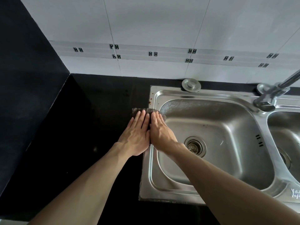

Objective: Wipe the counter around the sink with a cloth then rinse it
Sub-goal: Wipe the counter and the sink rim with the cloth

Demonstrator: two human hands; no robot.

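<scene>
Wiping step under way. Left hand [137, 135] and right hand [159, 133] lie side by side, grip open, flat fingers pressing dark cloth [146, 111] where black counter [97, 127] meets sink [151, 95] rim. Next: work round the rim, then rinse under faucet [272, 93].

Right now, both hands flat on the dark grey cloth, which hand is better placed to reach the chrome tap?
Likely right: the right hand presses the dark grey cloth over the steel sink rim, nearer the chrome tap; the left hand is over the black counter.
</scene>
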